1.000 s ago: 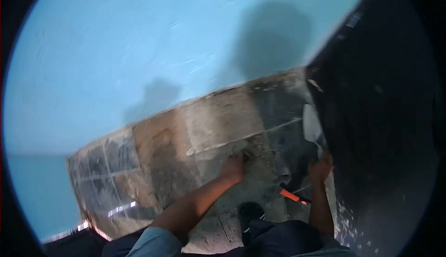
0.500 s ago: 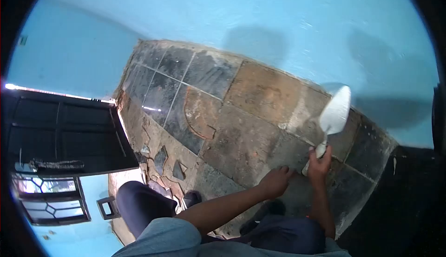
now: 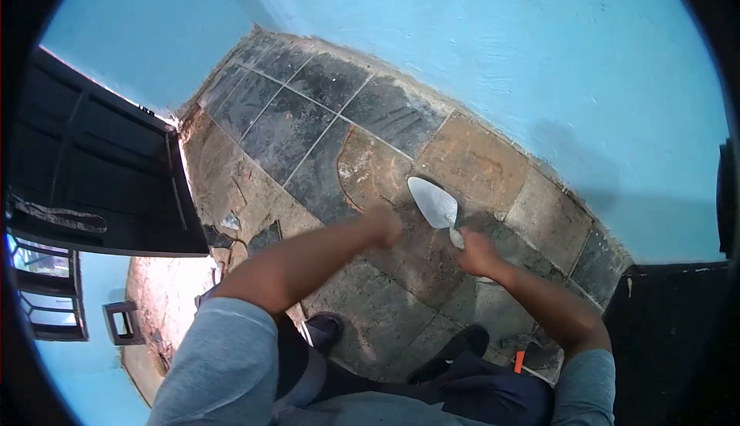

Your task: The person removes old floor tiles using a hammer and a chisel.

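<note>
A brick trowel [image 3: 434, 204] with a pale, pointed metal blade is held by its handle in my right hand [image 3: 476, 253], the fingers wrapped round it. Its blade hangs over the bare floor bed [image 3: 432, 245] and points up and left. To the left, my left hand [image 3: 381, 224] is over the floor close to a brown patch with a curved edge [image 3: 374, 166]; its fingers are smeared by motion. Dark floor tiles [image 3: 312, 79] with light joints lie beyond both hands, and a tan square [image 3: 474, 160] lies beyond the blade.
A blue wall [image 3: 462, 41] runs along the far edge of the floor. At left are a black door [image 3: 108, 156] and broken tile pieces [image 3: 264, 237]. My shoes [image 3: 324, 330] stand on the floor below my hands. A dark panel [image 3: 667, 333] is at the right.
My right hand has brought the trowel left and lowered its blade over the floor. My left hand has moved left and farther forward. The camera view has shifted too.
</note>
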Tool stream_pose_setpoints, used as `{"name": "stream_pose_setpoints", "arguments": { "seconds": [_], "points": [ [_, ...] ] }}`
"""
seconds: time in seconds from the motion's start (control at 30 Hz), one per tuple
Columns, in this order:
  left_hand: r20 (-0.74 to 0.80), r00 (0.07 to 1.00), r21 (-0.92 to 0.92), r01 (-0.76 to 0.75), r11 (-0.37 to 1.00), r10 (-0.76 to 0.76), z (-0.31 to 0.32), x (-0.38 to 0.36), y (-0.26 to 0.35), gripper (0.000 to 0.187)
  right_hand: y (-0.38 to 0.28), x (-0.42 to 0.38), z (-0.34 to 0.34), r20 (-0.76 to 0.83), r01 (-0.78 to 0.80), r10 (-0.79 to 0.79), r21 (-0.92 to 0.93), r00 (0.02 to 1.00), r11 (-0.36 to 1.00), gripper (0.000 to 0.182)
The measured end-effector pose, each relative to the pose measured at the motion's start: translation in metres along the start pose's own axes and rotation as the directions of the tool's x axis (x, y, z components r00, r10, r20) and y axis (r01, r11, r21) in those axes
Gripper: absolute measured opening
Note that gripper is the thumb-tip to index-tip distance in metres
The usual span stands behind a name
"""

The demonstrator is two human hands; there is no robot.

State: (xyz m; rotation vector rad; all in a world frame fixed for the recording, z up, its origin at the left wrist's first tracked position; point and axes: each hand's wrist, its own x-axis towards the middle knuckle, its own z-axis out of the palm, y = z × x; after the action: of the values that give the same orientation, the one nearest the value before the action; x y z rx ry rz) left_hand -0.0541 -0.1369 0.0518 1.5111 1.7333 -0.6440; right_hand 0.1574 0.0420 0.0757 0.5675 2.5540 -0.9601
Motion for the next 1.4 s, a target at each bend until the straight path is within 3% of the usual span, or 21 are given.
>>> {"name": "stream_pose_setpoints", "arguments": {
  "seconds": [0.07,0.13,0.2,0.27,0.33,0.43,0.5,0.57,0.63,0.73,0.83,0.93,1.03,1.07,1.13,1.3,1.33,1.37,1.4],
  "points": [
    [-0.157,0.962,-0.162,0.196,0.967,-0.222,-0.061,-0.058,-0.048,0.023,-0.013,0.007,0.020,0.000,-0.003,0.003,-0.065,1.000,0.998,0.045],
    [-0.364,0.856,-0.293,0.270,0.917,-0.368,-0.062,-0.061,-0.112,0.030,-0.016,0.010,0.059,0.025,0.018,-0.016,-0.075,1.000,0.997,0.048],
    [-0.624,0.680,-0.503,0.027,0.864,-0.385,-0.065,-0.098,-0.148,0.031,-0.036,0.004,0.072,0.113,0.050,-0.040,-0.088,0.993,0.995,0.050],
    [-0.723,0.513,-0.586,-0.103,0.804,-0.462,-0.056,-0.124,-0.175,0.029,-0.088,-0.020,0.058,0.258,0.096,-0.069,-0.093,0.964,0.991,0.053],
    [-0.770,0.350,-0.627,-0.258,0.735,-0.533,-0.046,-0.153,-0.190,0.032,-0.116,-0.032,0.055,0.245,0.240,-0.213,-0.088,0.946,0.967,0.053],
    [-0.769,0.218,-0.637,-0.341,0.692,-0.601,-0.042,-0.197,-0.210,0.034,-0.128,-0.027,0.076,0.154,0.306,-0.291,-0.080,0.944,0.949,0.051],
    [-0.753,0.144,-0.642,-0.377,0.668,-0.642,-0.039,-0.223,-0.222,0.033,-0.141,-0.011,0.091,0.120,0.297,-0.282,-0.129,0.952,0.946,0.051],
    [-0.715,0.083,-0.640,-0.479,0.601,-0.695,-0.047,-0.256,-0.225,0.029,-0.172,-0.004,0.112,0.184,0.228,-0.198,-0.164,0.963,0.960,0.051],
    [-0.649,0.038,-0.614,-0.615,0.495,-0.759,-0.064,-0.292,-0.221,0.023,-0.196,-0.003,0.140,0.279,0.167,-0.132,-0.104,0.951,0.980,0.051],
    [-0.570,0.047,-0.621,-0.678,0.392,-0.821,-0.083,-0.348,-0.217,0.032,-0.198,-0.026,0.215,0.121,0.156,-0.153,-0.011,0.981,0.988,0.056],
    [-0.587,-0.108,-0.409,-0.816,0.409,-0.803,-0.087,-0.373,-0.215,0.030,-0.217,-0.063,0.243,0.131,-0.004,-0.012,0.116,0.991,0.993,0.057],
    [-0.549,-0.231,-0.281,-0.854,0.438,-0.803,-0.092,-0.391,-0.205,0.028,-0.232,-0.076,0.267,0.136,-0.045,0.027,0.128,0.990,0.991,0.055],
    [-0.516,-0.325,-0.225,-0.841,0.491,-0.793,-0.097,-0.399,-0.196,0.026,-0.250,-0.065,0.318,0.132,0.035,-0.057,0.164,0.990,0.986,0.057],
    [-0.509,-0.348,-0.183,-0.850,0.495,-0.787,-0.098,-0.399,-0.191,0.026,-0.245,-0.052,0.353,0.158,0.271,-0.305,0.205,0.939,0.940,0.058],
    [-0.524,-0.360,-0.174,-0.841,0.511,-0.772,-0.109,-0.389,-0.191,0.026,-0.266,-0.045,0.382,0.272,0.447,-0.501,0.237,0.822,0.862,0.059],
    [-0.506,-0.374,-0.318,-0.756,0.571,-0.777,-0.151,-0.348,-0.178,0.025,-0.272,-0.043,0.369,0.376,0.471,-0.484,0.134,0.790,0.872,0.061],
    [-0.421,-0.366,-0.235,-0.840,0.490,-0.830,-0.157,-0.334,-0.162,0.014,-0.265,-0.041,0.361,0.369,0.473,-0.477,0.108,0.797,0.874,0.061],
    [-0.502,-0.277,-0.221,-0.875,0.431,-0.819,-0.153,-0.340,-0.156,0.008,-0.255,-0.037,0.351,0.364,0.469,-0.464,0.079,0.808,0.880,0.061],
    [-0.490,-0.395,-0.188,-0.822,0.537,-0.777,-0.154,-0.336,-0.151,0.007,-0.247,-0.034,0.339,0.352,0.454,-0.440,0.047,0.826,0.890,0.062]
  ]
}}
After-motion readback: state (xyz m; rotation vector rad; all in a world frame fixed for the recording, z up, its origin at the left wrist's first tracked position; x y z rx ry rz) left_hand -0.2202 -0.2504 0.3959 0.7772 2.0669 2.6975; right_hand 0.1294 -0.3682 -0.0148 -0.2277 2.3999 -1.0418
